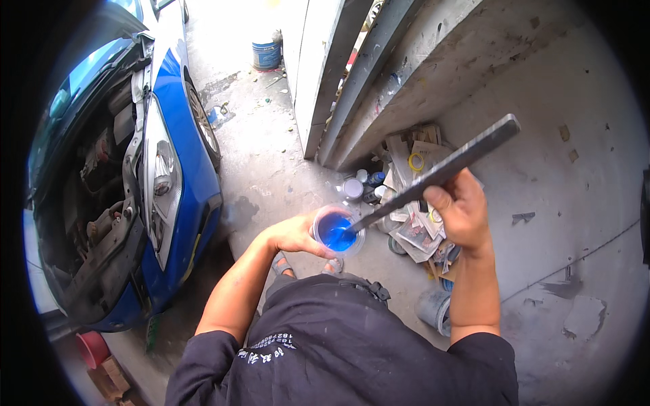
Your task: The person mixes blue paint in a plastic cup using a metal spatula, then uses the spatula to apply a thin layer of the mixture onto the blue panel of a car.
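My left hand (298,235) is wrapped round the side of a clear plastic cup (360,240), held in front of my body. Bright blue paint (336,234) lies inside it. In my right hand (462,208) is a long dark flat stirring stick (433,174), gripped with the thumb along its side. It slants down to the left, and its lower end dips into the paint. The upper end points up past my right hand. How deep the stick reaches in the cup is hidden by the paint.
A blue car (176,128) with its engine bay exposed stands at my left. To the right is a stained wall (562,169), with a pile of papers and tape rolls (414,237) at its foot. A grey bucket (433,310) sits near my right arm; a blue drum (266,55) stands farther off.
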`<act>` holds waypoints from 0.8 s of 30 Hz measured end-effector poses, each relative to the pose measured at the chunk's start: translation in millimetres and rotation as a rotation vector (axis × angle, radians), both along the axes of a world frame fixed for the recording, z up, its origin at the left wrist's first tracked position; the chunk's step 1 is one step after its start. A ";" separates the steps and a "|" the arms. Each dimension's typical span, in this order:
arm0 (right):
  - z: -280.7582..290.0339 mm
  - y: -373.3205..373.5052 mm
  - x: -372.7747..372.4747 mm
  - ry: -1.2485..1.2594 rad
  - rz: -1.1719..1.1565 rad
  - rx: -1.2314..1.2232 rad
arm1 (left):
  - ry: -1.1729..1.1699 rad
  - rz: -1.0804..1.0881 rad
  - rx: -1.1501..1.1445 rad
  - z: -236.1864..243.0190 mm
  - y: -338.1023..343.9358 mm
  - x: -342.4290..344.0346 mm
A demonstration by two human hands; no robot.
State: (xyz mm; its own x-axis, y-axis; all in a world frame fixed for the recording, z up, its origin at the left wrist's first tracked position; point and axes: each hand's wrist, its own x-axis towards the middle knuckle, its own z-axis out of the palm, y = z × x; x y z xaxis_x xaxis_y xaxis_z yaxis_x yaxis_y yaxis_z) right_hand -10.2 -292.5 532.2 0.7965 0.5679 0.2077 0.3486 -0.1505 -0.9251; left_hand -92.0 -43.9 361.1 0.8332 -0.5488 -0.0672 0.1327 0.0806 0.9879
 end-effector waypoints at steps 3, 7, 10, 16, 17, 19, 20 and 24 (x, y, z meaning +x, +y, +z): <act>-1.4 32.1 -0.3 -0.305 0.062 -0.125 | -0.021 0.080 0.023 0.8 -8.8 1.7; -7.4 18.9 -17.3 -0.406 0.253 -0.097 | -0.181 0.254 0.098 6.3 -10.2 -3.4; 5.3 6.0 -6.3 -0.148 -0.124 -0.012 | -0.299 0.375 0.162 -5.3 -17.0 -6.4; -0.3 26.3 -22.6 -0.479 0.221 -0.048 | -0.397 0.579 0.236 -13.9 -27.7 -3.7; -3.2 15.3 -21.9 -0.370 0.190 0.072 | -0.407 0.611 0.276 -10.8 -26.7 -6.4; 5.3 3.1 -11.2 -0.214 -0.064 -0.051 | -0.438 0.685 0.295 -14.9 -30.0 -2.4; 4.3 11.2 -8.2 -0.218 -0.181 0.003 | -0.444 0.700 0.308 -18.3 -34.8 -4.0; -6.8 42.5 -21.4 -0.565 0.245 -0.084 | -0.284 0.698 0.274 -15.1 -38.3 -6.5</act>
